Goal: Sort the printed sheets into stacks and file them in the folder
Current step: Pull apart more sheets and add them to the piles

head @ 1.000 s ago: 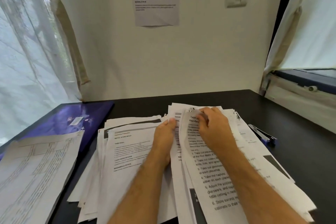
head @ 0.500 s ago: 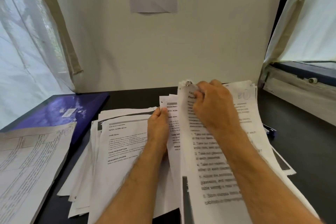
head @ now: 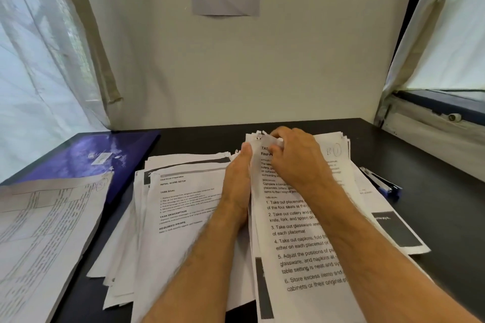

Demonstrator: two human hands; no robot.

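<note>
Sorting the stapled sheets

My right hand [head: 296, 162] pinched the stapled sheets' [head: 301, 244] top corner; my left hand [head: 237, 181] gripped their left edge, thumb up.

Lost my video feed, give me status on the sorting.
Both hands, left and right, pinching the stapled sheets at their top corner. Folder closed, far left. Stapler right, not obstructing.
</note>
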